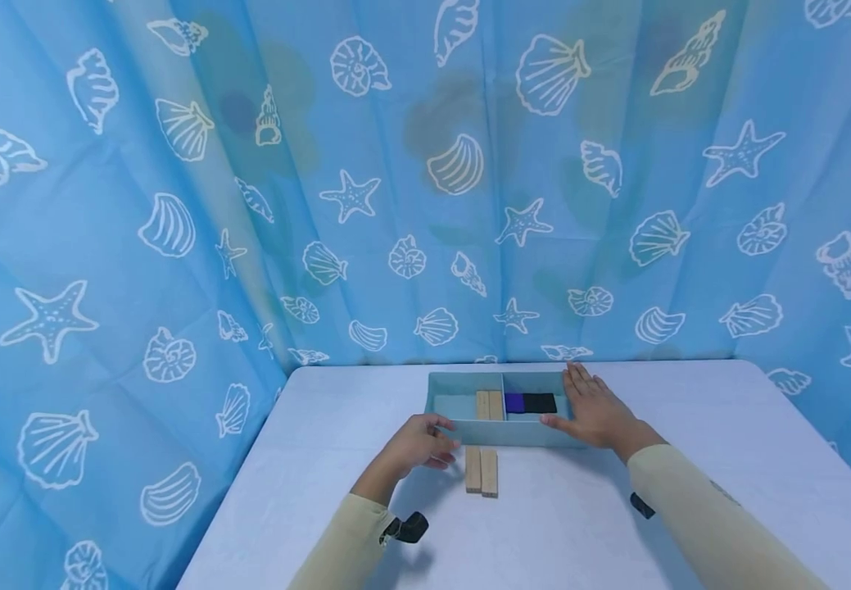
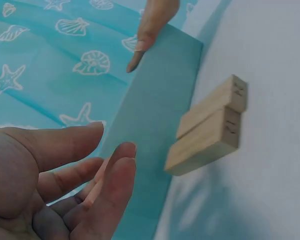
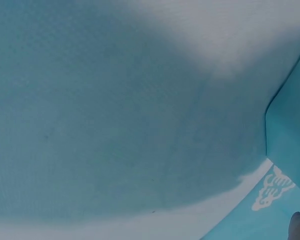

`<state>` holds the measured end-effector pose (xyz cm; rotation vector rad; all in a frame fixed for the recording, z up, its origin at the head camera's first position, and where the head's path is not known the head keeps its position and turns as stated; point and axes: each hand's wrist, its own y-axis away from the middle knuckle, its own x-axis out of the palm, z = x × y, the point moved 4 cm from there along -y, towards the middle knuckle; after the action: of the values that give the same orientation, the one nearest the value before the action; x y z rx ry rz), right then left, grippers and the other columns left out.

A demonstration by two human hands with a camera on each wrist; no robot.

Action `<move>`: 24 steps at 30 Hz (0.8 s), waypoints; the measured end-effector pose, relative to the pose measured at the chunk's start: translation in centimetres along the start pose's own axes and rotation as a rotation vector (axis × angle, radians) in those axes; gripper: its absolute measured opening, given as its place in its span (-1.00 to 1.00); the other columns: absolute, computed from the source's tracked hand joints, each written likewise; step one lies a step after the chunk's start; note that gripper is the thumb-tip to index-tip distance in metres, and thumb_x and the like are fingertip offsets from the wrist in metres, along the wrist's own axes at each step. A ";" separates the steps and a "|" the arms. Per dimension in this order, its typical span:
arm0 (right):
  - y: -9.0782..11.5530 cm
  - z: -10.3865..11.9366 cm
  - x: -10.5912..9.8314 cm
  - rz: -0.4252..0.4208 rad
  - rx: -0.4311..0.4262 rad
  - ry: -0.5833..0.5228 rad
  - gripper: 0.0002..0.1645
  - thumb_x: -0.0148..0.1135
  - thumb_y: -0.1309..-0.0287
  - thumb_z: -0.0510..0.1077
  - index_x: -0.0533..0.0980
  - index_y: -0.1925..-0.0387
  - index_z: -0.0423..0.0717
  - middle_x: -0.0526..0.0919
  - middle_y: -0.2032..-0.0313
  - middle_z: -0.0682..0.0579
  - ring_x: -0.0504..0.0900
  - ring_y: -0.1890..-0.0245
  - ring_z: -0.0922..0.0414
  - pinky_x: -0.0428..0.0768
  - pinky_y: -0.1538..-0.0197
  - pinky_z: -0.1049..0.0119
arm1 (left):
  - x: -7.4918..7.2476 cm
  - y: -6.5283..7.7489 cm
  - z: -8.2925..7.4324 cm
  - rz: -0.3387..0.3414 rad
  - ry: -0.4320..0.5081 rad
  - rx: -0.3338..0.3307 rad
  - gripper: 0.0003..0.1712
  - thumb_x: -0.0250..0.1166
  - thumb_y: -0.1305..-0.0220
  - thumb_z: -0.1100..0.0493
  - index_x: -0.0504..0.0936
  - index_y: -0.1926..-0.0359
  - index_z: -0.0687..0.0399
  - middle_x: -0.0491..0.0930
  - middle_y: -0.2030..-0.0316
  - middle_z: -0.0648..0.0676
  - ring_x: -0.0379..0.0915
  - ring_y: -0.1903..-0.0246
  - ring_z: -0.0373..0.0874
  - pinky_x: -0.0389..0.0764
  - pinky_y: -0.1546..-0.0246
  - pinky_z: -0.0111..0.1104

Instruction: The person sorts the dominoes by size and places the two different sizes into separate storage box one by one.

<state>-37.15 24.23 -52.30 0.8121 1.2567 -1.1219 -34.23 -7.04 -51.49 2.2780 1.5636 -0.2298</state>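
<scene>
A pale blue box (image 1: 513,434) with a divider stands toward the back of the table. My right hand (image 1: 596,410) rests along its right side, fingers straight and thumb over the front edge. Beside the front left corner is my left hand (image 1: 419,442), loosely bent; in the left wrist view a gap shows between thumb and fingers, with nothing held. Two wooden blocks (image 1: 481,472) lie side by side before the box, with dark marks on their ends. Inside, two more wooden blocks (image 1: 489,405) are left of the divider; a purple piece (image 1: 515,402) and a black piece (image 1: 540,403) are to its right.
A white cloth covers the table (image 1: 337,426). Behind it and at the sides hangs a blue curtain (image 1: 396,221) printed with white shells and starfish. Shadows of both arms fall on the cloth, and a dark wrist strap (image 1: 405,528) shows at the left cuff.
</scene>
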 end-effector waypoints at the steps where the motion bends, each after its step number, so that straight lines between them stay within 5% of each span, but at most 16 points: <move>1: 0.0 -0.1 0.1 -0.001 0.003 0.002 0.37 -0.15 -0.14 0.61 -0.10 -0.43 -0.50 -0.16 -0.46 -0.38 -0.20 -0.46 -0.28 -0.15 -0.40 -0.19 | 0.1 0.1 0.2 0.000 -0.002 -0.004 -0.58 0.38 -0.20 0.28 0.55 -0.08 0.26 0.61 0.34 0.17 0.64 0.39 -0.04 0.69 0.37 -0.19; 12: 0.1 -0.2 0.4 0.004 0.007 -0.022 0.39 -0.18 -0.13 0.63 -0.13 -0.43 -0.50 -0.20 -0.47 -0.38 -0.22 -0.46 -0.27 -0.16 -0.40 -0.19 | 1.9 0.6 1.9 0.012 -0.016 -0.063 -0.51 0.41 -0.16 0.27 0.52 -0.13 0.21 0.62 0.38 0.11 0.64 0.41 -0.04 0.68 0.38 -0.20; 24: -0.1 -0.4 0.7 0.003 0.014 -0.034 0.41 -0.22 -0.11 0.66 -0.13 -0.43 -0.50 -0.21 -0.47 -0.38 -0.23 -0.46 -0.27 -0.14 -0.40 -0.18 | 3.3 -0.1 3.2 0.044 -0.039 -0.035 -0.31 0.45 -0.08 0.32 0.46 -0.27 0.20 0.62 0.45 0.12 0.62 0.50 -0.06 0.66 0.48 -0.26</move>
<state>-37.41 24.46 -53.03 0.8017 1.2204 -1.1390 -32.83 -5.37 -55.57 2.2652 1.4852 -0.2320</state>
